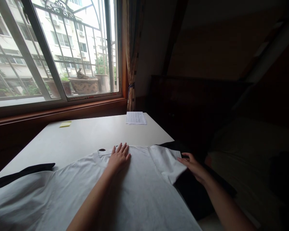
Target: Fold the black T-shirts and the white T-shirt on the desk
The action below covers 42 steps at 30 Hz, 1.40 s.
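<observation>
A white T-shirt lies spread over the near part of the white table, its neckline toward the far side. Dark cloth shows beneath it at the right, and a black edge of cloth at the left. My left hand rests flat beside the collar with its fingers spread. At the right sleeve's hem, my right hand pinches the white fabric between thumb and fingers.
The white table holds a yellow paper pad at its far left and written sheets at its far right. Beyond are a barred window and a tied curtain. The right side is dark.
</observation>
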Each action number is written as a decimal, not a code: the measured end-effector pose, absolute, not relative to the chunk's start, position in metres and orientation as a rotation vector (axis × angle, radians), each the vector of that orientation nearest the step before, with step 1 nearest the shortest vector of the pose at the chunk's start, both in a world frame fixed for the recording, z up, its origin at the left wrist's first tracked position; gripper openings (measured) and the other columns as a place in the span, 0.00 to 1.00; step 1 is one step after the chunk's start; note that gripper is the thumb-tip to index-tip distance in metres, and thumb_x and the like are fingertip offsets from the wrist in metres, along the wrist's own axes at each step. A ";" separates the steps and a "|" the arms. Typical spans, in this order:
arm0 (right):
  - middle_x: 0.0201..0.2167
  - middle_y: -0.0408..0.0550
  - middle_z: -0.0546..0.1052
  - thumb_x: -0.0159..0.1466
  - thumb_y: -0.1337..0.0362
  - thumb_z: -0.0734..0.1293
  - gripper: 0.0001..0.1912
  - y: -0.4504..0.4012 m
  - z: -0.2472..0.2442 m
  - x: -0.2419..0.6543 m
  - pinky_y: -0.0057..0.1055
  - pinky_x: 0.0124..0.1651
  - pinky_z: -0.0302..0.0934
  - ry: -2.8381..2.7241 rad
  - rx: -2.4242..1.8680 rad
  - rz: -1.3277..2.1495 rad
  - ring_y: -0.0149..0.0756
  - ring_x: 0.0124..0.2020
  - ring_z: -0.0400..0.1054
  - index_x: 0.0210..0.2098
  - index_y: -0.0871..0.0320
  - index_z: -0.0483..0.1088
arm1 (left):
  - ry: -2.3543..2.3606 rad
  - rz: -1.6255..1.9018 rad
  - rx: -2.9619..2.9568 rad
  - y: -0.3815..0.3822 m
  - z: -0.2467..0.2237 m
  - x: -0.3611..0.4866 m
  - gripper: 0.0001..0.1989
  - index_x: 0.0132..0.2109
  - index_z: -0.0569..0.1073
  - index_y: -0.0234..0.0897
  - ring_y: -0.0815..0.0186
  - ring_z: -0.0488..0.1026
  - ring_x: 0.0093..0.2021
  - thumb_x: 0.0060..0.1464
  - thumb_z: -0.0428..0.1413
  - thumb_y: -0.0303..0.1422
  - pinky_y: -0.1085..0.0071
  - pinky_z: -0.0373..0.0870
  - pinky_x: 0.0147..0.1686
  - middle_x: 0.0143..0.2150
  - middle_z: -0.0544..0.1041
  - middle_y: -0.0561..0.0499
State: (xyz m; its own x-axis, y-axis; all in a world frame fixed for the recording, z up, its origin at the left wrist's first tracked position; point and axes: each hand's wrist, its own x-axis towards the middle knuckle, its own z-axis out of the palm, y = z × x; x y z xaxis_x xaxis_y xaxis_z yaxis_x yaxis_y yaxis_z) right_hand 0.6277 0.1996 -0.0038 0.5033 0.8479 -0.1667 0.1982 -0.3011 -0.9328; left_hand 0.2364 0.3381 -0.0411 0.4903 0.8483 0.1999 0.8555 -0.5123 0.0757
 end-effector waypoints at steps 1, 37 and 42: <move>0.41 0.52 0.78 0.54 0.52 0.75 0.31 0.198 -0.004 0.629 0.37 0.38 0.70 -0.901 -1.773 0.872 0.44 0.38 0.76 0.53 0.54 0.64 | -1.536 -0.328 -2.682 0.338 -0.041 0.237 0.29 0.72 0.55 0.45 0.55 0.44 0.74 0.69 0.40 0.47 0.46 0.42 0.70 0.74 0.52 0.52; 0.39 0.49 0.75 0.69 0.69 0.59 0.10 0.136 0.059 0.509 0.38 0.47 0.67 -2.179 -1.428 -0.008 0.40 0.42 0.71 0.45 0.53 0.70 | -1.548 -0.326 -2.664 0.340 -0.045 0.238 0.27 0.71 0.57 0.49 0.55 0.45 0.74 0.68 0.42 0.46 0.45 0.43 0.69 0.74 0.53 0.53; 0.46 0.49 0.74 0.60 0.67 0.67 0.17 0.116 0.032 0.531 0.37 0.50 0.67 -2.199 -1.684 0.219 0.43 0.48 0.70 0.49 0.51 0.69 | -1.544 -0.311 -2.663 0.341 -0.045 0.237 0.27 0.71 0.57 0.48 0.54 0.45 0.74 0.68 0.41 0.45 0.45 0.43 0.69 0.74 0.53 0.52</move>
